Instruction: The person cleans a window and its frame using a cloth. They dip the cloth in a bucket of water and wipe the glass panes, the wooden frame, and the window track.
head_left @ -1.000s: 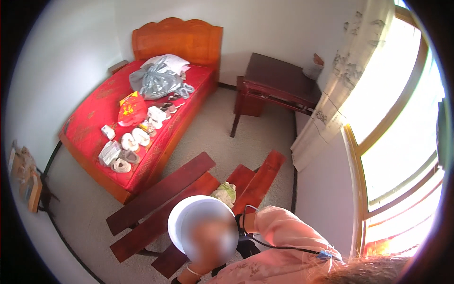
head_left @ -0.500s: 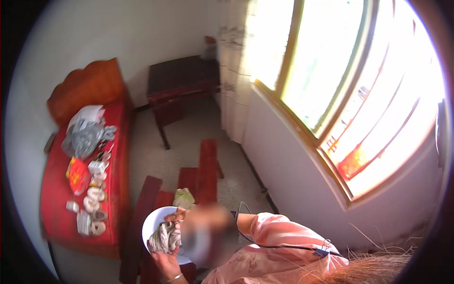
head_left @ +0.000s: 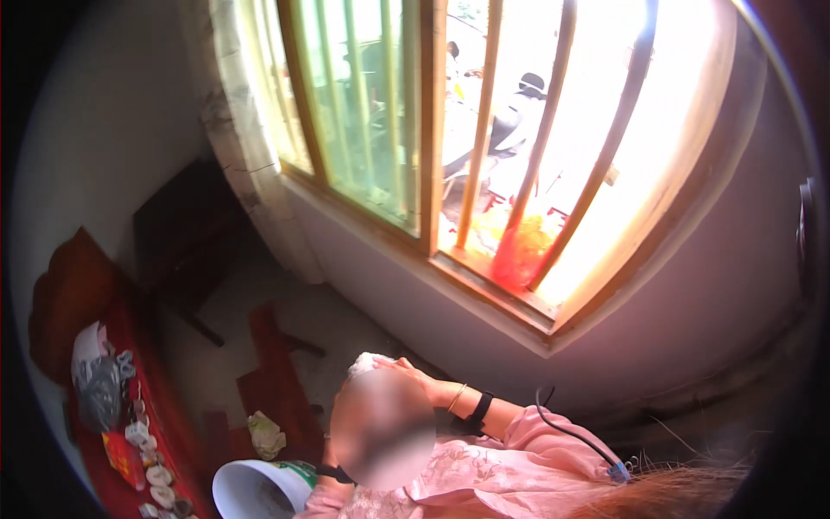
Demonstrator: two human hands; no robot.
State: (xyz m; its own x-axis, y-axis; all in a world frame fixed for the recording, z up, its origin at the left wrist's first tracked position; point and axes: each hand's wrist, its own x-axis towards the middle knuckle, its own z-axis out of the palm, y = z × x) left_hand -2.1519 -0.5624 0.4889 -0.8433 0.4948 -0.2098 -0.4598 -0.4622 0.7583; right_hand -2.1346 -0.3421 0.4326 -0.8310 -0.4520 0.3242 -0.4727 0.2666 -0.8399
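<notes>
My right hand is raised in front of me with its fingers curled against a bunched whitish cloth. A bangle and a black band circle that wrist. My left hand is mostly hidden behind a blurred patch, which also covers part of the cloth; only its edge and the black wristband below it show. Low on the left, a white bucket with green print on its outside stands tilted in view, its inside shadowed. Behind the bucket, a crumpled pale green cloth lies on dark red wood.
Red wooden benches stand beyond the bucket. A red-covered bed at left carries a grey plastic bag and several small items. A dark table is in the far corner. The barred window fills the wall ahead, with a red bag at its sill.
My view has swung right towards the window. The cloth, held in both hands over the bucket before, is now up and away from it; the bucket appears lower and further left.
</notes>
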